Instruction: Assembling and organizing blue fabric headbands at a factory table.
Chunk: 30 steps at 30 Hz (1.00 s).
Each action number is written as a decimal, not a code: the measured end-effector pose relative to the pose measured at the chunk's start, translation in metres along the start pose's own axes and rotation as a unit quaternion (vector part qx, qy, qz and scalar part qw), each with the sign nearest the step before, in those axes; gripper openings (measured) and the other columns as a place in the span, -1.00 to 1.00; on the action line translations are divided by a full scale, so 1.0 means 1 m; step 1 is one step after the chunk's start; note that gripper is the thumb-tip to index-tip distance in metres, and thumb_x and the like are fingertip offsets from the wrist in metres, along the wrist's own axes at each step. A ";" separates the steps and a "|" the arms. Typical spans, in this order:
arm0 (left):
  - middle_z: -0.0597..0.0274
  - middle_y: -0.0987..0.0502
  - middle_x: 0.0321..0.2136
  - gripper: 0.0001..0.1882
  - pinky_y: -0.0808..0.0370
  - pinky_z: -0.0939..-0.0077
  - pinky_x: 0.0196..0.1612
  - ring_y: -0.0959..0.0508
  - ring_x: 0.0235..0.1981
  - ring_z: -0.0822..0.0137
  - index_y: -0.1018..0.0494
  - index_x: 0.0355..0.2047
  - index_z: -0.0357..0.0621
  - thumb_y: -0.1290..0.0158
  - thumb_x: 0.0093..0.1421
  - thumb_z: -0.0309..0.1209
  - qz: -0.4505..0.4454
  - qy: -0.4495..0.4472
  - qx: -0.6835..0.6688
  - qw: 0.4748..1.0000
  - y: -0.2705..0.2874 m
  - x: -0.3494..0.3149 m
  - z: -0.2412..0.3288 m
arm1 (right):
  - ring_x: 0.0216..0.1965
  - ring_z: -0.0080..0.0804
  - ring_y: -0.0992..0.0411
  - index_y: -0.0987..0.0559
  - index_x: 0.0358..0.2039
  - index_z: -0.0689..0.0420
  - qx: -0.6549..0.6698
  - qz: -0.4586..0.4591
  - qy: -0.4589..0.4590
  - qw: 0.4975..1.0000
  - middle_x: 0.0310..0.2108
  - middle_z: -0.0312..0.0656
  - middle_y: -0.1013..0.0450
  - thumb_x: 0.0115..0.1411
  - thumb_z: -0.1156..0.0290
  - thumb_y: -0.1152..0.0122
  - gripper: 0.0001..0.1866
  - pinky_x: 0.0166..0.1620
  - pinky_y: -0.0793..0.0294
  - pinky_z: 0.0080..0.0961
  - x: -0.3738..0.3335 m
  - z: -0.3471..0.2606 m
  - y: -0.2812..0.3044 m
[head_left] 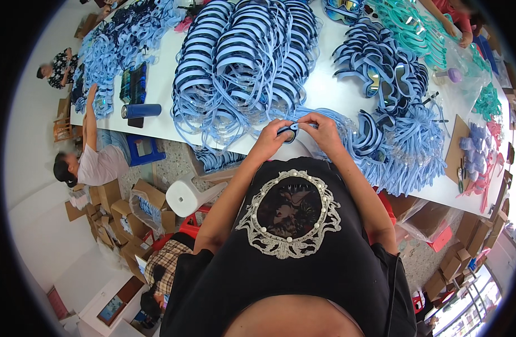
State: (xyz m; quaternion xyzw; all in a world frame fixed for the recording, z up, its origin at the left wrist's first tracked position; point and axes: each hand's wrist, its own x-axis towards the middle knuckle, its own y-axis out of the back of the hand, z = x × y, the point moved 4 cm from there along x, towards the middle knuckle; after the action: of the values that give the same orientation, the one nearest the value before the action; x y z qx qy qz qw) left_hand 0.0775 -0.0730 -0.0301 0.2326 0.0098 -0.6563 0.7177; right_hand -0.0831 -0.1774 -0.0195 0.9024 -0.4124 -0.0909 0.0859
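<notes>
At the table's near edge, my left hand [269,140] is closed round a pair of light blue swim goggles [290,133] with a dark lens. My right hand [322,132] pinches the light blue strap end at the goggles' right side, its fingers partly hiding it. Both hands are close together in front of my chest. Just beyond them stand tall rows of stacked blue goggles [246,56] with clear parts and straps hanging down. To the right of my hands lies a bundle of light blue straps [336,121].
More blue goggles [381,67] and a fanned strap pile [409,146] cover the table's right, with green goggles [409,28] farther off. A blue cylinder [141,110] lies left. A white stool [187,195] and cardboard boxes [123,213] stand below. Co-workers sit around the table.
</notes>
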 end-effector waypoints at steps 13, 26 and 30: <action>0.42 -0.53 -0.35 -0.65 -0.39 0.61 -0.25 -0.42 -0.34 0.59 -0.57 -0.13 -0.32 -0.05 0.37 -0.22 -0.052 0.112 -0.142 0.982 -0.021 -0.021 -0.041 | -0.32 -0.23 -0.60 -0.68 -0.33 0.16 -0.065 -0.120 0.035 0.990 -0.38 -0.09 -0.61 0.12 0.36 -0.35 -0.84 -0.22 -0.54 -0.41 -0.012 0.006 -0.010; 0.17 -0.60 -0.39 -0.64 -0.42 0.48 -0.16 -0.51 -0.32 0.41 -0.60 -0.23 -0.32 -0.09 0.32 -0.19 -0.031 0.067 -0.102 0.992 -0.032 -0.033 -0.051 | -0.44 -0.17 -0.57 -0.66 -0.39 0.16 -0.103 -0.137 0.051 0.984 -0.48 -0.13 -0.59 0.15 0.25 -0.31 -0.78 -0.28 -0.54 -0.32 -0.013 0.015 -0.024; 0.12 -0.61 -0.36 -0.68 -0.42 0.45 -0.12 -0.53 -0.30 0.37 -0.62 -0.23 -0.27 -0.07 0.32 -0.22 -0.064 0.064 -0.065 0.994 -0.035 -0.033 -0.042 | -0.53 -0.08 -0.53 -0.59 -0.50 0.14 -0.229 -0.106 0.062 0.966 -0.59 -0.13 -0.55 0.19 0.13 -0.23 -0.68 -0.38 -0.52 -0.23 -0.015 -0.006 -0.031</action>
State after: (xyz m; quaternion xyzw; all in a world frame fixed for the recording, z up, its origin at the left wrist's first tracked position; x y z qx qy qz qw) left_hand 0.0517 -0.0291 -0.0683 0.2257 0.1131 -0.6825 0.6859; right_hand -0.0688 -0.1456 -0.0189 0.9011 -0.2762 -0.1352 0.3057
